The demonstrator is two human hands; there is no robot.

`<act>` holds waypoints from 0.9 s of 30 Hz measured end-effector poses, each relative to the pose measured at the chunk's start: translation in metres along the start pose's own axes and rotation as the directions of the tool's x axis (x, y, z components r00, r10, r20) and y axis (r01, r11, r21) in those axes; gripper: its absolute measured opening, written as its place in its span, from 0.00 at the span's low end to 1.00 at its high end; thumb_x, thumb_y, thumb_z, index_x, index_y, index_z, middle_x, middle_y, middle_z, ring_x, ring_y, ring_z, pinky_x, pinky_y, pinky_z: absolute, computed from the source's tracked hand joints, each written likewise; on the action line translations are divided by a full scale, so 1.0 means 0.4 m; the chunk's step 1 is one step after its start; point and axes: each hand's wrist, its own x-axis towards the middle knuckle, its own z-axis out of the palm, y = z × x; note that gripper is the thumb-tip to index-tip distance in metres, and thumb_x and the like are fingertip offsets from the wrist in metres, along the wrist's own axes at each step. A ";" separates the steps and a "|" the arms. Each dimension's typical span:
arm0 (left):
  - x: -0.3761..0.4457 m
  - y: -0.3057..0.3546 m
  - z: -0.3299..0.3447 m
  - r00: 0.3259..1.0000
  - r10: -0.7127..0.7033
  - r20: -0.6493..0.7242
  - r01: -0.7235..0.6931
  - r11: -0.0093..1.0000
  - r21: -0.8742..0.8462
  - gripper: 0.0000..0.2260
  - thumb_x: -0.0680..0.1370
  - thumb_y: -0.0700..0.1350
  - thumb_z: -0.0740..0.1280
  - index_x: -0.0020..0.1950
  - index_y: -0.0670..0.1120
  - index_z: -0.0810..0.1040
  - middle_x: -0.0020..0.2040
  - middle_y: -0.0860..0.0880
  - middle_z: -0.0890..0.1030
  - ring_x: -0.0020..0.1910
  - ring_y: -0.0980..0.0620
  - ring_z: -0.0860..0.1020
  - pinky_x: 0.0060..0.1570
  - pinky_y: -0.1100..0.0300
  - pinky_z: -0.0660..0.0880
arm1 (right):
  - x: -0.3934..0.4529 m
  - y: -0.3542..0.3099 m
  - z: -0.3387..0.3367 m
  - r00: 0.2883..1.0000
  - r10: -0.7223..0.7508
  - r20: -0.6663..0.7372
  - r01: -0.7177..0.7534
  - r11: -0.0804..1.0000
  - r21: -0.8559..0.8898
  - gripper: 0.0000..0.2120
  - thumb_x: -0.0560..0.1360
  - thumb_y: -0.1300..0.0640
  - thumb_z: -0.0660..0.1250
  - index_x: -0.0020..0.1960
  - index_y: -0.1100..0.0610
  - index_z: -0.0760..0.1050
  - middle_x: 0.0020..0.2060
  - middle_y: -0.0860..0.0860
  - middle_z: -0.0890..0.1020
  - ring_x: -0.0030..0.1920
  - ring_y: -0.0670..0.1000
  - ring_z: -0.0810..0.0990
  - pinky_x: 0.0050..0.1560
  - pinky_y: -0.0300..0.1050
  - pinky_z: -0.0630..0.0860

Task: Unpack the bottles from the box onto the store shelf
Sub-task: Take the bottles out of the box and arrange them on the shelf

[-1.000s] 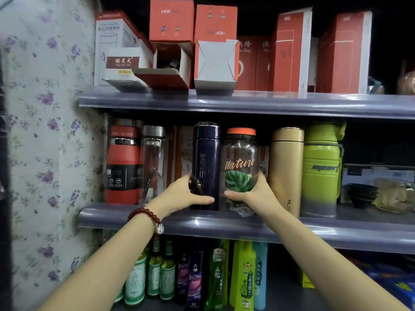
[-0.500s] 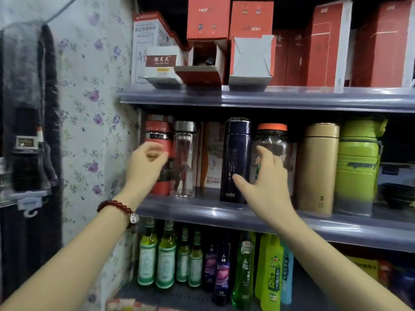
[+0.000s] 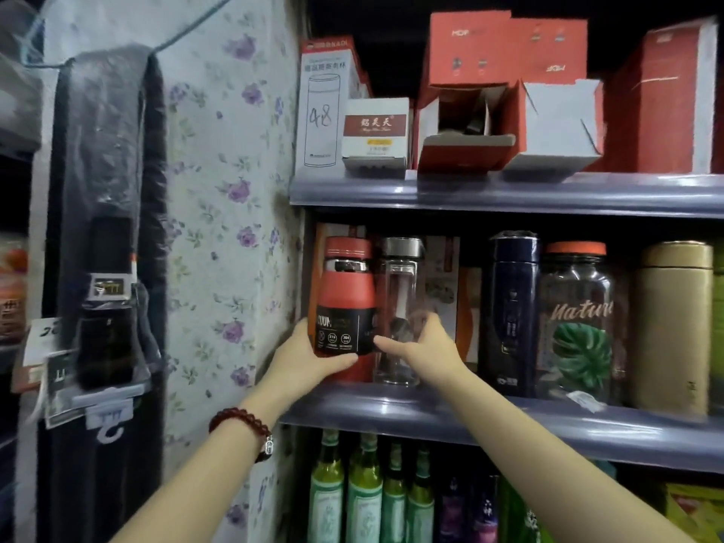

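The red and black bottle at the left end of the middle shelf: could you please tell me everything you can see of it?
The red and black bottle stands upright at the far left of the middle shelf, beside the flowered wall. It has a red cap, a shiny metal ring beneath it, a matte red shoulder and a black label band with white print over a red base. The left hand grips its lower part, thumb across the front. The right hand holds the clear glass bottle next to it, its thumb reaching the label.
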 end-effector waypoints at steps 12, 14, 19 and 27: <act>0.022 0.003 0.019 1.000 -0.019 -0.006 0.019 1.000 0.003 0.42 0.57 0.58 0.80 0.67 0.52 0.68 0.58 0.56 0.78 0.59 0.54 0.77 0.58 0.60 0.71 | 0.002 0.012 0.019 0.995 -0.038 -0.091 0.035 0.999 -0.037 0.43 0.66 0.49 0.78 0.73 0.54 0.60 0.69 0.55 0.72 0.66 0.57 0.73 0.64 0.50 0.74; 0.016 0.012 0.034 0.998 -0.009 -0.066 0.015 0.995 0.095 0.44 0.55 0.62 0.79 0.67 0.52 0.66 0.59 0.54 0.78 0.58 0.52 0.77 0.55 0.59 0.72 | 0.002 0.013 0.017 0.995 -0.047 -0.091 0.043 0.998 -0.044 0.42 0.66 0.49 0.78 0.73 0.55 0.60 0.69 0.55 0.71 0.66 0.56 0.73 0.62 0.48 0.72; 0.013 0.014 0.031 0.998 0.009 -0.054 -0.003 0.995 0.097 0.43 0.56 0.61 0.79 0.66 0.52 0.66 0.56 0.57 0.77 0.54 0.55 0.76 0.54 0.60 0.71 | 0.001 0.015 0.011 0.996 -0.051 -0.074 0.049 0.998 -0.033 0.42 0.66 0.50 0.78 0.73 0.55 0.60 0.70 0.55 0.71 0.66 0.57 0.73 0.64 0.51 0.74; 0.043 0.026 -0.025 0.957 -0.059 0.283 0.103 0.984 -0.144 0.39 0.63 0.39 0.78 0.70 0.45 0.64 0.56 0.51 0.79 0.55 0.56 0.77 0.55 0.62 0.72 | 0.005 0.013 -0.008 0.999 -0.047 -0.019 0.046 0.999 -0.023 0.42 0.67 0.51 0.77 0.73 0.53 0.59 0.70 0.55 0.69 0.48 0.50 0.79 0.45 0.45 0.81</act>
